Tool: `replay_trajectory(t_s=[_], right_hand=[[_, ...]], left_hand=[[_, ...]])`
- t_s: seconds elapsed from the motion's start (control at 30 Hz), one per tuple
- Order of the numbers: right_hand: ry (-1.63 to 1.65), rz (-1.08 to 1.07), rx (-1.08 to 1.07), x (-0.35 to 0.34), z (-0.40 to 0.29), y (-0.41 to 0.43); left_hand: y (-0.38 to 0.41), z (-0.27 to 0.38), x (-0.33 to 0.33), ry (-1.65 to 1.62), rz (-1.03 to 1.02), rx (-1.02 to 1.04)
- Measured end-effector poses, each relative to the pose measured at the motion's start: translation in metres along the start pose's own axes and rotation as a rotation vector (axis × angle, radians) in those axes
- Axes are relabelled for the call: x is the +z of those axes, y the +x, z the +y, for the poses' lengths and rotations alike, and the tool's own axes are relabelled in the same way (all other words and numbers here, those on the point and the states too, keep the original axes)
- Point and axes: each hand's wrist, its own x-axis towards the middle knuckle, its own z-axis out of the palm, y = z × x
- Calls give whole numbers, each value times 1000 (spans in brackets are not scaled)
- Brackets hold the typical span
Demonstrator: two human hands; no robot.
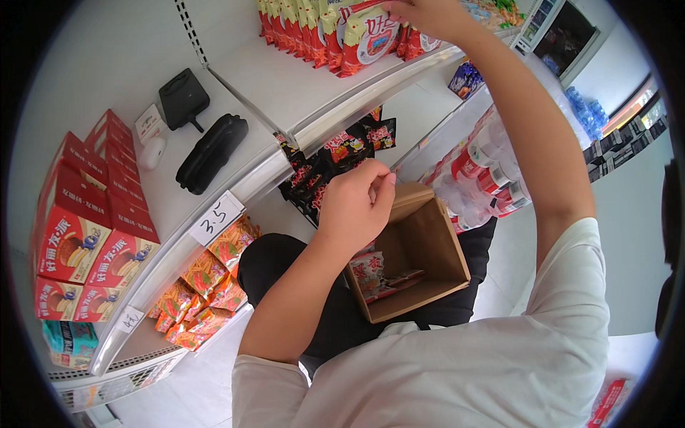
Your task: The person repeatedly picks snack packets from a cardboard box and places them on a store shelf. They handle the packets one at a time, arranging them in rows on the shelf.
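Note:
My right hand reaches up to the shelf, its fingers on the top edge of a red and yellow snack bag. That bag stands upright at the front of a row of similar bags. My left hand hovers with curled fingers over the near-left rim of an open cardboard box; I see nothing in it. The box rests tilted on my black-trousered lap. Inside lie a few red and white packets, partly hidden by my left wrist.
Left on the shelf are red snack cartons, a black elongated case, a black flat device and a white earbud case. Lower down are orange noodle-snack packets and black packets. Wrapped bottles stand at right.

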Motion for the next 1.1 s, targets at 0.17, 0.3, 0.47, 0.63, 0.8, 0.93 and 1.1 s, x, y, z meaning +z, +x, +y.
replay_trajectory(t_s=[0.17, 0.3, 0.47, 0.63, 0.8, 0.93, 1.1], right_hand=[[49, 334, 136, 33, -24, -25], [130, 167, 246, 55, -27, -53], [120, 206, 277, 76, -17, -49], [48, 421, 2, 75, -23, -73], [515, 198, 402, 62, -74, -181], [937, -648, 576, 94, -91, -268], [370, -1772, 183, 240, -118, -414]], left_hand=[[-4, 0, -7, 66, -6, 68], [-3, 1, -7, 57, -50, 40], [3, -3, 3, 84, -59, 97], [2, -5, 3, 186, -80, 65], [-1, -5, 0, 200, -112, -36], [0, -9, 10, 118, -89, -82], [8, -18, 25, 146, -154, -83]])
